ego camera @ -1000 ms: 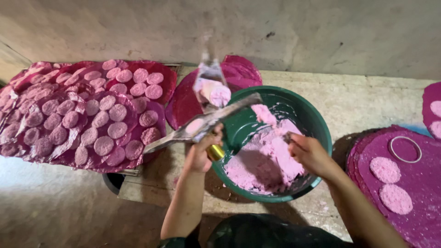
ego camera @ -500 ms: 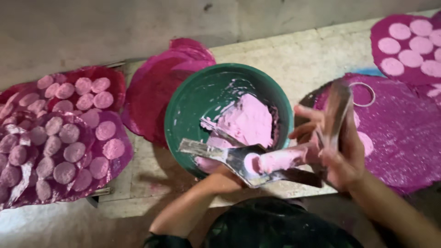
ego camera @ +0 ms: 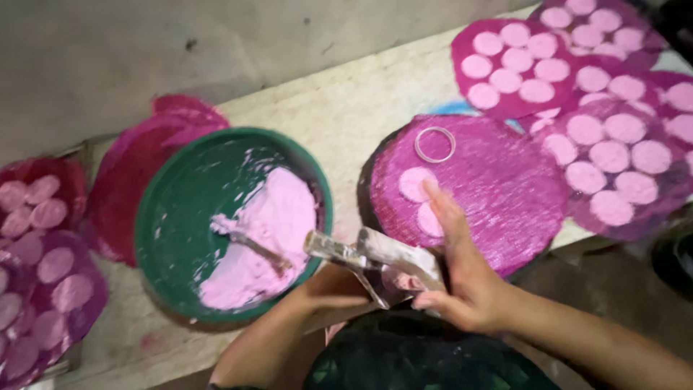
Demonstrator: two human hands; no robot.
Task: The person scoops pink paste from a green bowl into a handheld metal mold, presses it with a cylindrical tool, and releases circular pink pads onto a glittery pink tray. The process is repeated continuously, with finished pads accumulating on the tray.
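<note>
A long pale work surface (ego camera: 346,123) ran across the view, with a grey wall behind it. On it sat one green basin (ego camera: 180,209), about half filled with pink paste (ego camera: 271,231) heaped toward its right side, and one stick or spoon (ego camera: 249,238) lay in the paste. Magenta mats covered both ends of the surface: at least four showed on the right and three or so on the left, overlapping, so an exact count could not be made. The nearest round mat (ego camera: 505,188) carried two pink discs (ego camera: 413,184) and one thin ring mould (ego camera: 434,144). The far right mats (ego camera: 505,43) held roughly twenty discs; the left ones about ten in view.

The right hand (ego camera: 462,278) was closed around one flat metal scraper (ego camera: 401,260), its forefinger stretched out along the blade toward the two discs. The left hand (ego camera: 339,285) was mostly hidden beneath the tools; it appeared to be closed on a second blade (ego camera: 332,249) crossing the first, just beside the basin's near rim.

Bare surface lay between the basin and the round mat, and behind them toward the wall. The near edge of the surface ran just under the hands, and the round mat overhung it slightly.
</note>
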